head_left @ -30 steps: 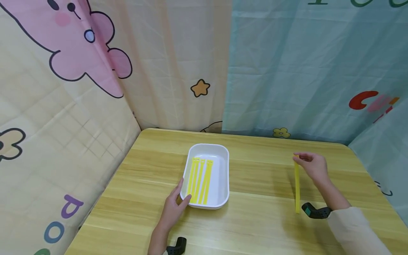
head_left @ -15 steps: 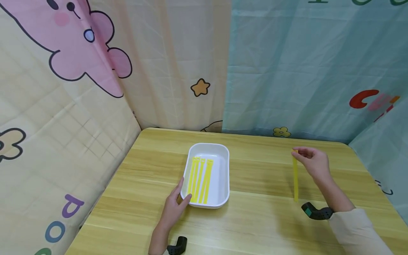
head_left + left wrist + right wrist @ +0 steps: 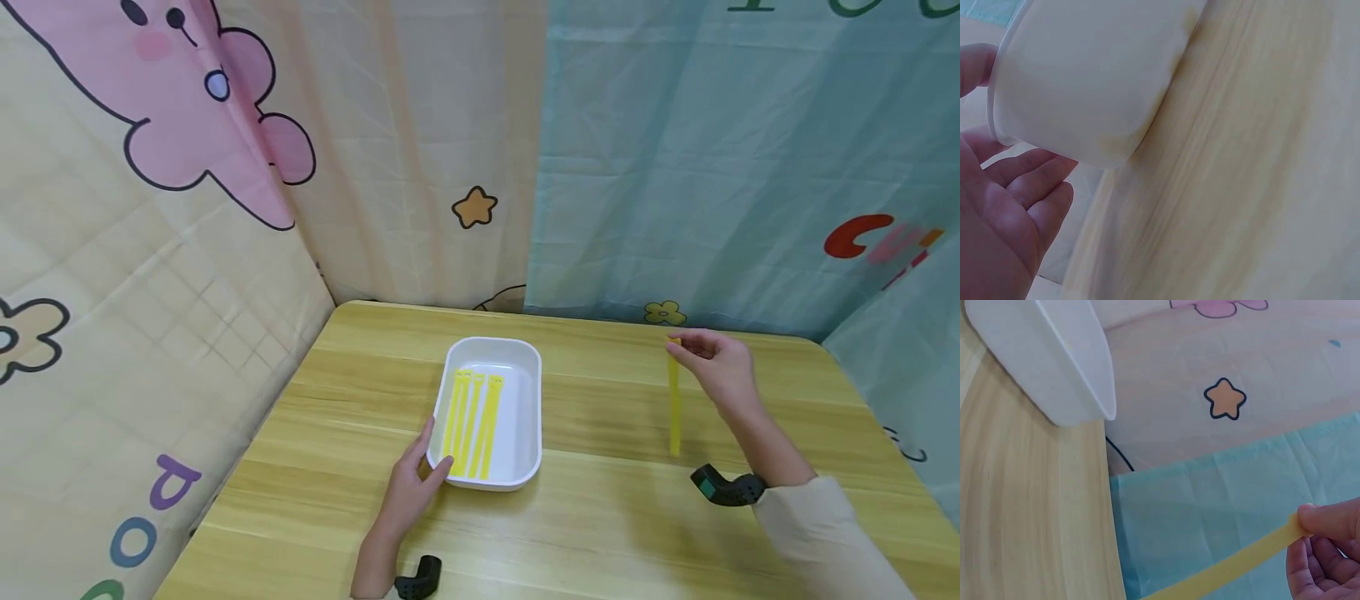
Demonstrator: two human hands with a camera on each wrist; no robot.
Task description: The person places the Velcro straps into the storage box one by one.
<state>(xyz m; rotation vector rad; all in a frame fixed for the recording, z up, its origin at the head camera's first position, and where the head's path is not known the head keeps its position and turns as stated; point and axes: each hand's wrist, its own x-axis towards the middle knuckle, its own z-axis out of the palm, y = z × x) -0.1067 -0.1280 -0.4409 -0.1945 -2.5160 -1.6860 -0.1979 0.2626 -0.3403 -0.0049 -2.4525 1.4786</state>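
My left hand [image 3: 408, 492] holds the near left corner of a white plastic tray [image 3: 531, 417], its thumb over the rim. In the left wrist view the fingers [image 3: 1047, 181] lie along the outside wall of the tray. Several flat yellow strips [image 3: 471, 429] with small holes at their top ends lie side by side in the tray's left half. To the right, my right hand [image 3: 716, 367] pinches one yellow strip [image 3: 674, 408] by its top end between thumb and fingers. That strip hangs down over the table, its lower end outside the right wrist view.
The tray stands on a wood-grain table [image 3: 600, 517]. Printed curtains [image 3: 720, 167] hang behind the table's back edge and along its sides. A black wrist device [image 3: 726, 486] sits on the right wrist, another [image 3: 420, 577] on the left.
My right hand has risen and moved slightly left, carrying the hanging yellow strip up off its earlier spot. The left hand and tray have stayed put.
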